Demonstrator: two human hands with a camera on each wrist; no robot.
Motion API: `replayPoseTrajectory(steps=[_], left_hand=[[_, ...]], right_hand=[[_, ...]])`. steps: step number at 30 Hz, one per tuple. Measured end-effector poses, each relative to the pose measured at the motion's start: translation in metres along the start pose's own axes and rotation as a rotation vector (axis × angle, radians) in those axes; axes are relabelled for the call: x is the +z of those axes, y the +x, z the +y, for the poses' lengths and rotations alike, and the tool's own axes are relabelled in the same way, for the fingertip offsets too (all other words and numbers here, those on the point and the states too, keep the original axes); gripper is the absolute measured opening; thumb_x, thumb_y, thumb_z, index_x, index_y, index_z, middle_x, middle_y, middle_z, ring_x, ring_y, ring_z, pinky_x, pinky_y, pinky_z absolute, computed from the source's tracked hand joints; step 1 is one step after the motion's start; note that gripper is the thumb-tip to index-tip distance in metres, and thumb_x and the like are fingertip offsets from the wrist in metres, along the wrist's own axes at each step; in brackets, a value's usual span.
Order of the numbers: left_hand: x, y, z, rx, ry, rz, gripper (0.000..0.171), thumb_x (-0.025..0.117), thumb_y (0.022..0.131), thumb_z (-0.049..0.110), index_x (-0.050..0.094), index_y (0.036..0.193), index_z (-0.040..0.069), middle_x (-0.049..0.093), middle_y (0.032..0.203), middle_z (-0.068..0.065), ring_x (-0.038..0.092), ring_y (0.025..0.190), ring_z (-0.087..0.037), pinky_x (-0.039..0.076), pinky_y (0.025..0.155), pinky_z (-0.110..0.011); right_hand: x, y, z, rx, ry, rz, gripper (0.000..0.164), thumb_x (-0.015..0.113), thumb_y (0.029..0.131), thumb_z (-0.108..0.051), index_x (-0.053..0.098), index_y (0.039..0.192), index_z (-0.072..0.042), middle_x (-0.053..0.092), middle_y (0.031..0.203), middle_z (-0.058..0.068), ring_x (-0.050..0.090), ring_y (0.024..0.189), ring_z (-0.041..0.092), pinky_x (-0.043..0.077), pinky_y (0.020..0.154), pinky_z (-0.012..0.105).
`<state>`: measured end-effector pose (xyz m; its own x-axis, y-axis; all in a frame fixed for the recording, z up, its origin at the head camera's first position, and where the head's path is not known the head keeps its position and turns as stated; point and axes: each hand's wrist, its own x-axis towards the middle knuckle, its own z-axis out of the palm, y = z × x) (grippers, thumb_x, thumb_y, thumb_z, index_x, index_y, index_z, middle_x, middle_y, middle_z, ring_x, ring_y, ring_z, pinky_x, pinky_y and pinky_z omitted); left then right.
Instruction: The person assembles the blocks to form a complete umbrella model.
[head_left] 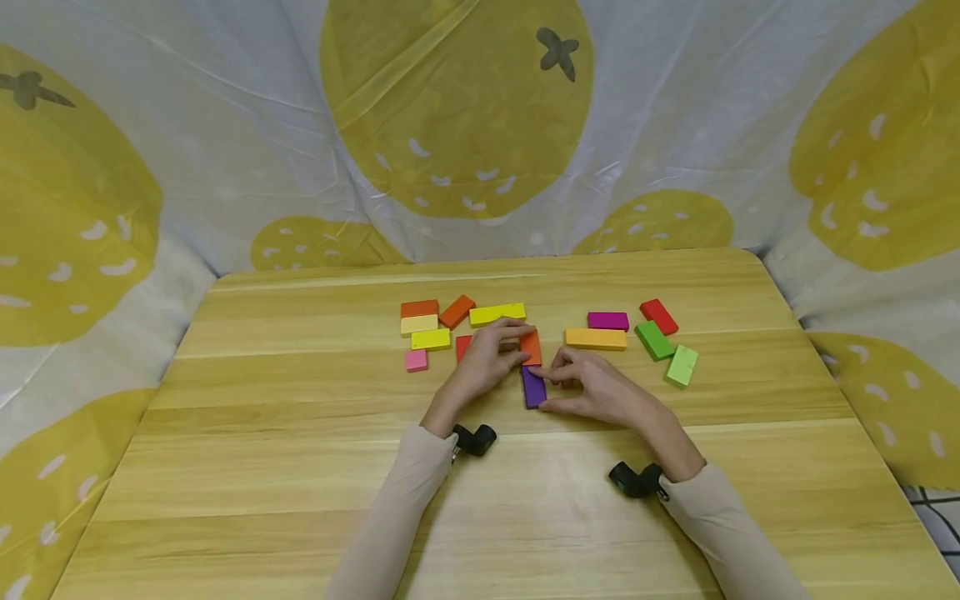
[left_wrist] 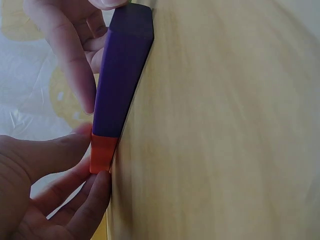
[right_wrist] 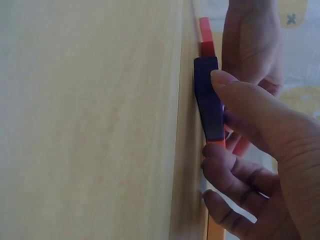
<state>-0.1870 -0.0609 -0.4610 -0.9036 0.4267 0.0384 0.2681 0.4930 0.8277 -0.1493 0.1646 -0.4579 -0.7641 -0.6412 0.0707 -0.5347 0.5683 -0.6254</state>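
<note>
An orange block (head_left: 532,347) and a purple block (head_left: 534,388) lie end to end on the wooden table, touching. My left hand (head_left: 483,358) pinches the orange block between thumb and fingers, as the left wrist view also shows. From the right, my right hand (head_left: 596,385) grips the purple block, its thumb (right_wrist: 226,79) at the near end and a fingertip close to the joint. A red block (head_left: 462,345) is partly hidden behind my left hand.
Left of the hands lie a pink block (head_left: 416,360), yellow block (head_left: 431,339) and several others. To the right are a light orange block (head_left: 595,339), magenta block (head_left: 608,321), red block (head_left: 659,317) and green blocks (head_left: 655,341). A patterned cloth (head_left: 457,108) hangs behind the table (head_left: 300,467).
</note>
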Motion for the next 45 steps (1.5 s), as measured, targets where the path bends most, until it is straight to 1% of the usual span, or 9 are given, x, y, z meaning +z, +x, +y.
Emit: replayPoseTrajectory(steps=[5, 10, 13, 16, 20, 24, 29, 37, 45], left_hand=[[-0.002, -0.001, 0.000, 0.008, 0.004, -0.008, 0.041, 0.072, 0.096, 0.003, 0.066, 0.136, 0.001, 0.060, 0.144, -0.016, 0.061, 0.133, -0.033, 0.054, 0.108, -0.041], [-0.007, -0.005, 0.000, -0.005, -0.043, -0.061, 0.046, 0.070, 0.099, 0.010, 0.061, 0.143, 0.001, 0.050, 0.155, -0.016, 0.058, 0.137, -0.037, 0.050, 0.113, -0.044], [-0.011, -0.010, -0.001, -0.025, -0.029, -0.114, 0.054, 0.072, 0.099, 0.020, 0.055, 0.149, 0.006, 0.039, 0.165, -0.012, 0.054, 0.142, -0.036, 0.045, 0.118, -0.046], [-0.016, -0.017, -0.003, -0.021, 0.029, -0.163, 0.065, 0.075, 0.097, 0.028, 0.049, 0.155, 0.011, 0.027, 0.172, -0.006, 0.039, 0.153, -0.031, 0.034, 0.125, -0.047], [-0.019, -0.026, -0.003, 0.022, 0.104, -0.199, 0.078, 0.078, 0.094, 0.034, 0.041, 0.160, 0.013, 0.016, 0.175, -0.003, 0.019, 0.162, -0.027, 0.024, 0.130, -0.049], [-0.020, -0.033, -0.001, 0.047, 0.130, -0.237, 0.087, 0.080, 0.092, 0.037, 0.035, 0.162, 0.011, 0.010, 0.176, -0.003, 0.013, 0.163, -0.026, 0.022, 0.130, -0.050], [-0.019, -0.036, -0.001, 0.070, 0.135, -0.269, 0.092, 0.083, 0.089, 0.034, 0.032, 0.163, 0.010, 0.012, 0.176, -0.005, 0.013, 0.163, -0.026, 0.022, 0.130, -0.049], [-0.016, -0.034, 0.001, 0.077, 0.134, -0.282, 0.091, 0.082, 0.090, 0.030, 0.032, 0.162, 0.007, 0.016, 0.175, -0.007, 0.018, 0.161, -0.028, 0.025, 0.130, -0.047], [-0.012, -0.032, 0.001, 0.081, 0.140, -0.326, 0.086, 0.078, 0.094, 0.028, 0.029, 0.162, 0.007, 0.011, 0.176, -0.004, 0.015, 0.162, -0.026, 0.025, 0.130, -0.044]], right_hand=[[-0.001, 0.001, 0.000, 0.009, 0.024, -0.005, 0.052, 0.084, 0.088, -0.032, 0.071, 0.133, -0.011, 0.060, 0.101, 0.001, 0.053, 0.084, 0.014, 0.045, 0.070, 0.023], [-0.009, -0.002, 0.006, 0.047, 0.086, -0.014, 0.045, 0.081, 0.091, -0.034, 0.074, 0.129, -0.013, 0.065, 0.107, 0.000, 0.059, 0.092, 0.014, 0.052, 0.078, 0.028], [-0.018, -0.005, 0.014, 0.076, 0.092, 0.041, 0.046, 0.080, 0.092, -0.032, 0.071, 0.133, -0.012, 0.068, 0.114, 0.002, 0.063, 0.101, 0.016, 0.054, 0.087, 0.035], [-0.028, -0.009, 0.023, 0.119, 0.099, 0.122, 0.046, 0.079, 0.094, -0.027, 0.069, 0.136, -0.011, 0.067, 0.125, 0.006, 0.063, 0.115, 0.023, 0.054, 0.097, 0.046], [-0.039, -0.014, 0.035, 0.160, 0.112, 0.200, 0.041, 0.073, 0.098, -0.021, 0.068, 0.136, -0.007, 0.060, 0.140, 0.011, 0.054, 0.132, 0.033, 0.049, 0.107, 0.056], [-0.046, -0.019, 0.046, 0.187, 0.087, 0.227, 0.040, 0.066, 0.103, -0.018, 0.064, 0.140, -0.005, 0.050, 0.153, 0.015, 0.043, 0.143, 0.039, 0.043, 0.112, 0.061], [-0.049, -0.023, 0.053, 0.229, 0.078, 0.191, 0.044, 0.056, 0.108, -0.020, 0.055, 0.149, -0.003, 0.033, 0.167, 0.018, 0.024, 0.156, 0.044, 0.030, 0.120, 0.067], [-0.049, -0.025, 0.055, 0.258, 0.055, 0.170, 0.043, 0.052, 0.109, -0.013, 0.053, 0.149, 0.002, 0.038, 0.163, 0.021, 0.028, 0.154, 0.046, 0.026, 0.122, 0.067], [-0.048, -0.025, 0.051, 0.257, -0.081, 0.260, 0.033, 0.061, 0.101, 0.000, 0.067, 0.132, 0.006, 0.061, 0.136, 0.025, 0.054, 0.126, 0.045, 0.047, 0.103, 0.061]])
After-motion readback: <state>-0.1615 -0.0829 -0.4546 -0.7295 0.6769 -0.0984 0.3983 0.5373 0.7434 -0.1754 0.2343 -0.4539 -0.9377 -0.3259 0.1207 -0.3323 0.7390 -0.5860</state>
